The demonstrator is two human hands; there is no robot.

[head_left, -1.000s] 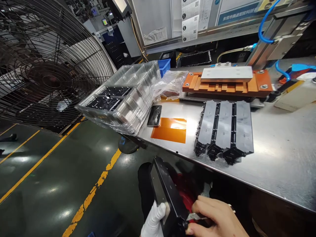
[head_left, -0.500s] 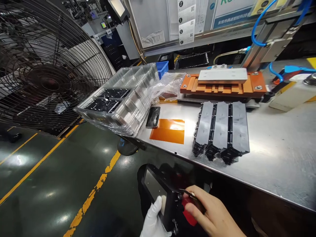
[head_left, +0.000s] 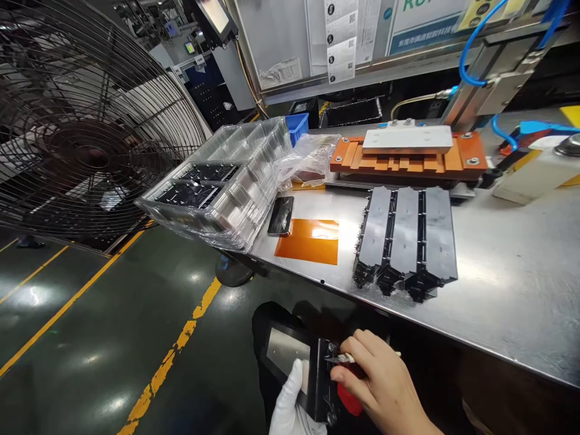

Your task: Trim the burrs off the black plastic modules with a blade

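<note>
Low in the view, my left hand (head_left: 292,403), in a white glove, is closed around a black plastic housing (head_left: 319,376) with a shiny grey face; the thumb presses on that face. My bare right hand (head_left: 385,382) grips a craft knife (head_left: 337,359) with a thin pointed blade and a pale handle end. Its tip is at the knobbed end of the housing, near a small round fitting; whether it touches I cannot tell. Something red (head_left: 350,400) shows beneath my right fingers. Three similar black housings (head_left: 408,235) lie side by side on the metal bench (head_left: 502,272).
On the bench stand a plastic-wrapped clear tray (head_left: 244,193) with black parts, a phone (head_left: 281,215), an orange sheet (head_left: 308,244) and an orange fixture (head_left: 408,158) with a pale block on top. A large caged fan (head_left: 95,151) stands left. The bench edge runs just beyond my hands.
The housing has turned in my left hand, its face now more level. My right hand has shifted up slightly, and the knife now points left with its blade in clear sight.
</note>
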